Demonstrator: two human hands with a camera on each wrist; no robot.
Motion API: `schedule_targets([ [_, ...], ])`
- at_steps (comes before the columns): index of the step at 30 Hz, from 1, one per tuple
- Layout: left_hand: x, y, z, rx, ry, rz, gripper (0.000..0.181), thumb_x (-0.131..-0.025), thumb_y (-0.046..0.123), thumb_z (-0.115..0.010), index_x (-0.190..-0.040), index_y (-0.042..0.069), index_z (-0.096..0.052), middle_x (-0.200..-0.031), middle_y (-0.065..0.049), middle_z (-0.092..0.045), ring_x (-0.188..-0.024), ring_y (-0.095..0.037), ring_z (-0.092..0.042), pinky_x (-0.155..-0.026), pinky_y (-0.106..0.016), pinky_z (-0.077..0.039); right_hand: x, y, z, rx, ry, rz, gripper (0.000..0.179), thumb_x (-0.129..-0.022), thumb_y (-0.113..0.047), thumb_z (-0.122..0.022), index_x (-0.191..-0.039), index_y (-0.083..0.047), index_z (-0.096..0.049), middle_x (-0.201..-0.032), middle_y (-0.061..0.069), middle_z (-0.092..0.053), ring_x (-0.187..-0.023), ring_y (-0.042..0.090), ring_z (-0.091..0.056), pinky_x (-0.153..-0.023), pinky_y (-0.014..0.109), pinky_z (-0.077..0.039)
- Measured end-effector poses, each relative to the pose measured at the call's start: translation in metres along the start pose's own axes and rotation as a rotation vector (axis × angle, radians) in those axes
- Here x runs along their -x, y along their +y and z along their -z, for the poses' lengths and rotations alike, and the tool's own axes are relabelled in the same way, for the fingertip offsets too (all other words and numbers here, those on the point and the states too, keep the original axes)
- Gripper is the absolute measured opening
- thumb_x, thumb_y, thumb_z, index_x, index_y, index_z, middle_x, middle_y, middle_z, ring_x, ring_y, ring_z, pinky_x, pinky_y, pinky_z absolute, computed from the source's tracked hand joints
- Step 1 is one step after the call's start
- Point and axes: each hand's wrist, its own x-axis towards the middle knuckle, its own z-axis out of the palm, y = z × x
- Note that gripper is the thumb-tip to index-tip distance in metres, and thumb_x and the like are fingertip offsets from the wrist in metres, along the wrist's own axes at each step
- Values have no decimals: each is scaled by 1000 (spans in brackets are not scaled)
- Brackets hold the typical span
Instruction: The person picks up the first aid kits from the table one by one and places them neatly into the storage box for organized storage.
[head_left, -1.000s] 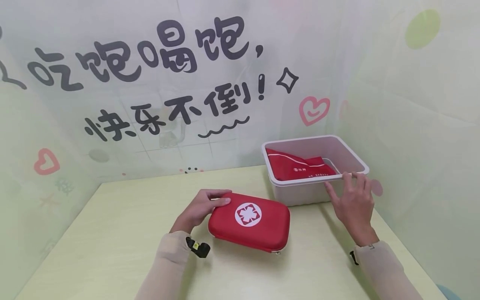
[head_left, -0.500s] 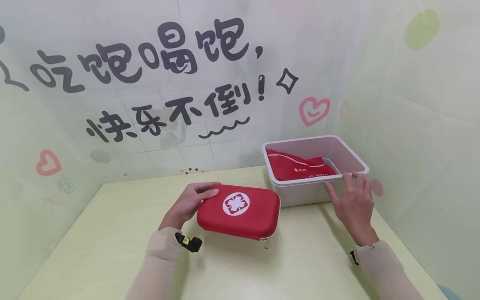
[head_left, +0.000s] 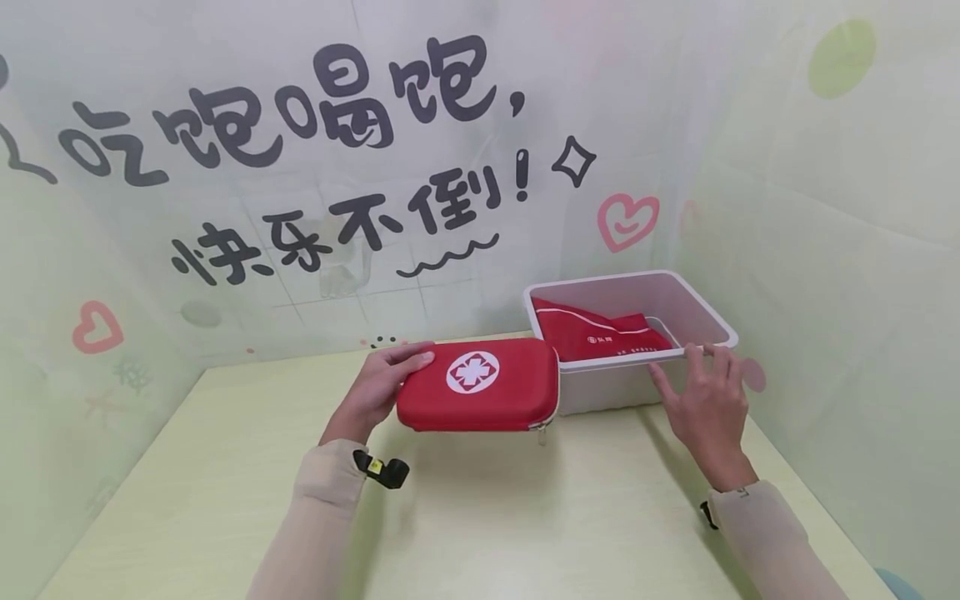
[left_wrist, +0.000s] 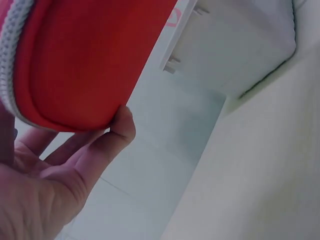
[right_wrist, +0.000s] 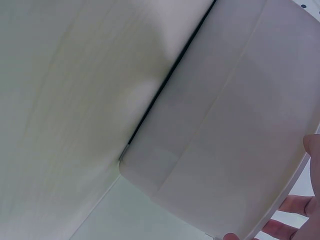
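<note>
A red hard-shell first-aid case (head_left: 502,404) with a white round emblem is tilted up above the table. My left hand (head_left: 367,392) grips its left end, thumb on top. The left wrist view shows the case's zipped edge (left_wrist: 10,60) and the curled fingers beneath it. A zipper pull dangles at the case's lower right corner. At the back right stands a light grey plastic bin (head_left: 611,390). My right hand (head_left: 708,408) holds its front rim near the right corner, with the thumb against the outer wall (right_wrist: 215,135) and fingers over the edge.
Inside the bin lies a flat red item (head_left: 592,333) with white lines and small print. The pale table (head_left: 247,483) meets a printed fabric wall at the back and another on the right. The case's right end overlaps the bin's left front corner in the head view.
My left hand has lifted the first-aid case off the table, moving it left at first, then up and tilting its front toward me. The right hand and bin have stayed put.
</note>
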Motion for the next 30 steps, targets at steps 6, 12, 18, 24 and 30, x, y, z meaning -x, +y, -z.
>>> schedule_targets([
  [6, -7, 16, -17, 46, 111, 23, 58, -92, 29, -73, -142, 7, -55, -136, -17, -55, -98, -22, -69, -80, -35, -59, 0, 0, 0, 0, 0, -2, 56, -86, -37, -74, -118, 4, -53, -121, 30, -49, -111, 48, -45, -57, 64, -52],
  [12, -16, 29, -37, 92, 209, -1, 53, -91, 27, -74, -137, 7, -59, -131, -15, -60, -97, -23, -70, -79, -34, -59, 0, 1, 0, -5, 2, -3, 55, -86, -37, -74, -118, 4, -54, -121, 30, -49, -111, 48, -46, -57, 64, -52],
  [18, -25, 38, -55, 111, 229, -16, 48, -90, 27, -75, -133, 8, -63, -127, -14, -62, -97, -25, -70, -78, -33, -59, 0, 2, -1, -11, 5, -4, 56, -86, -37, -73, -119, 3, -54, -122, 30, -49, -112, 48, -45, -57, 65, -51],
  [24, -32, 46, -71, 107, 236, -17, 46, -90, 25, -76, -131, 8, -65, -123, -14, -64, -97, -27, -71, -80, -35, -59, 1, 1, -2, -11, 4, -6, 56, -86, -38, -73, -120, 3, -54, -123, 30, -49, -113, 48, -45, -58, 65, -51],
  [30, -40, 53, -86, 97, 243, -21, 45, -89, 25, -77, -129, 8, -66, -118, -13, -67, -94, -27, -72, -79, -33, -59, 1, 1, -2, -3, -1, -7, 56, -86, -37, -73, -120, 3, -53, -123, 30, -48, -113, 48, -45, -58, 65, -52],
])
